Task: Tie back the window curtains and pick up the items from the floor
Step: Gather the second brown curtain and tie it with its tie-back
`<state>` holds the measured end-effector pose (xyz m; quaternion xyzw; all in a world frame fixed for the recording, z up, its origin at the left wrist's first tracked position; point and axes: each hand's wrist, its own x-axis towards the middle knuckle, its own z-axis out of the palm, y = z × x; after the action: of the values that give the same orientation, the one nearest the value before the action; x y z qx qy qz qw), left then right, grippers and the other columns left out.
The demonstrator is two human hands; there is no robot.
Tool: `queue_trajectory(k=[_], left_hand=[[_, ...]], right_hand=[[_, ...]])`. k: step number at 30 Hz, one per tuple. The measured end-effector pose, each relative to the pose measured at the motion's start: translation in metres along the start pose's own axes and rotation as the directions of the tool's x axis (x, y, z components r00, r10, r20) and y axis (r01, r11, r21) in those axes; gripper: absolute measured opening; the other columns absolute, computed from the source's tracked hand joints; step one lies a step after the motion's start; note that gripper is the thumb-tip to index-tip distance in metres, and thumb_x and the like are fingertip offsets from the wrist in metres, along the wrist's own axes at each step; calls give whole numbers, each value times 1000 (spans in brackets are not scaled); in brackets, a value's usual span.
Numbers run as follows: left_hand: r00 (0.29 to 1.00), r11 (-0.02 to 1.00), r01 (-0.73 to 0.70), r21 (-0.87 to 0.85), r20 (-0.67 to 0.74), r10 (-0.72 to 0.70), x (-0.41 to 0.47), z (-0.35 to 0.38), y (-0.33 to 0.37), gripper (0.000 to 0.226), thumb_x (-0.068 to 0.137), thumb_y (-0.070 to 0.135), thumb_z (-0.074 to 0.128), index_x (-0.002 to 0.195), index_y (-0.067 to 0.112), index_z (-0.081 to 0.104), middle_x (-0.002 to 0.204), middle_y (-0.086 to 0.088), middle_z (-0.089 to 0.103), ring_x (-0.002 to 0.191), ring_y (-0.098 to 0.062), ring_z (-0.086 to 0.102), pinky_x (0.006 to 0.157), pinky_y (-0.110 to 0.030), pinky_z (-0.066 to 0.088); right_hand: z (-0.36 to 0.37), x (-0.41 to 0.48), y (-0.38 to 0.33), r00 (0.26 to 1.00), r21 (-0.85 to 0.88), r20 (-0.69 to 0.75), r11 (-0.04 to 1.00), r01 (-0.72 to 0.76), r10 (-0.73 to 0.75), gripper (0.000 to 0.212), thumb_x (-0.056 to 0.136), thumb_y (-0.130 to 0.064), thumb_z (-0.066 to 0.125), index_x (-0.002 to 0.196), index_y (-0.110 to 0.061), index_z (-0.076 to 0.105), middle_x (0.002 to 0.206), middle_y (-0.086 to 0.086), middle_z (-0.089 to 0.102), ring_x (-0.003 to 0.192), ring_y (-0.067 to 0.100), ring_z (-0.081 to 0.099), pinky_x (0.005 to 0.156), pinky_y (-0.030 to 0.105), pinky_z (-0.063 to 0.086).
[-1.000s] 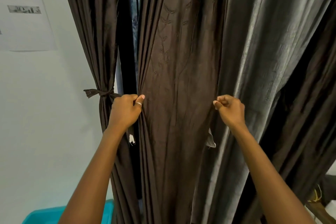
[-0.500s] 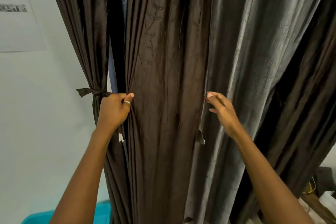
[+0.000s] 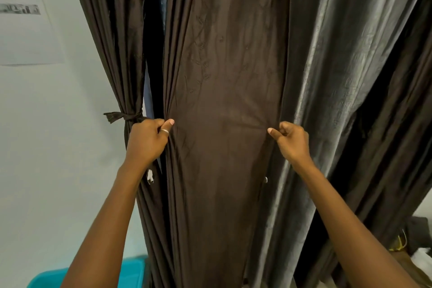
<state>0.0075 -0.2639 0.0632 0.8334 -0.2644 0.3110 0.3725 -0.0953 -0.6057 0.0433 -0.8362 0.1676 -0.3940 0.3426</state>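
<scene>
Head view: brown curtain panel [image 3: 224, 105] hangs vertical, long axis up-down, centre frame. Left hand [image 3: 147, 140] grip pinched on panel's left edge; right hand [image 3: 292, 141] grip pinched on right edge, fabric taut between. Left curtain [image 3: 112, 37] bundled by tie [image 3: 122, 116]. Teal bin [image 3: 131, 271], probably plastic, bottom-left.

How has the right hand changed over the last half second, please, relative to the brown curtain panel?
Yes: the right hand, open then, has shut on the brown curtain panel's right edge.

Print on wall poster [image 3: 25, 18] too blurred; nothing legible.
</scene>
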Motion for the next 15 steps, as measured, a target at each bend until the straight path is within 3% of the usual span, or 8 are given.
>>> queue_trajectory(k=[3, 6, 8, 10, 12, 15], left_hand=[[1000, 1000, 24, -16, -8, -24, -4, 4, 8, 55, 101, 31, 55, 54, 13, 36, 46, -3, 40, 44, -17, 41, 48, -28, 30], [998, 998, 56, -27, -14, -56, -11, 10, 16, 55, 101, 33, 55, 54, 15, 36, 45, 0, 39, 44, -16, 40, 48, -27, 29], [998, 998, 54, -32, -15, -54, -16, 14, 24, 55, 101, 34, 55, 53, 18, 35, 45, 2, 38, 42, -14, 39, 47, -26, 30], [999, 999, 33, -34, -12, -33, -19, 20, 33, 55, 101, 34, 55, 53, 21, 32, 45, 3, 36, 42, -12, 38, 46, -29, 31], [1000, 999, 15, -48, 10, -14, -21, 26, 42, 55, 101, 34, 55, 53, 23, 31, 45, 4, 35, 42, -14, 39, 48, -31, 32], [998, 996, 14, -94, 57, -9, -22, 35, 52, 55, 102, 38, 53, 54, 21, 31, 46, 2, 35, 45, -21, 43, 47, -32, 30]], right_hand=[[1, -11, -2, 997, -5, -72, 1000, -28, 28, 47, 91, -23, 72, 60, -13, 38, 53, -4, 39, 49, 8, 37, 53, 24, 34], [7, -30, -2, 989, 4, -145, 1000, -10, 10, 20, 93, -21, 69, 79, -7, 67, 72, 1, 60, 64, 11, 55, 64, 24, 41], [15, -46, -4, 980, 2, -192, 998, 55, -54, 15, 93, -18, 70, 101, -7, 75, 87, 3, 67, 74, 15, 63, 71, 25, 48], [25, -61, -10, 972, -4, -184, 989, 149, -148, 15, 93, -16, 70, 103, -7, 77, 87, -1, 67, 71, 12, 62, 70, 18, 48], [34, -73, -21, 965, 18, -134, 974, 228, -223, 12, 93, -14, 69, 99, -6, 77, 80, -6, 62, 66, 7, 57, 64, 8, 39], [50, -84, -37, 950, 36, -76, 952, 305, -301, 16, 96, -17, 67, 106, -9, 76, 77, -3, 63, 69, 10, 58, 65, 21, 44]])
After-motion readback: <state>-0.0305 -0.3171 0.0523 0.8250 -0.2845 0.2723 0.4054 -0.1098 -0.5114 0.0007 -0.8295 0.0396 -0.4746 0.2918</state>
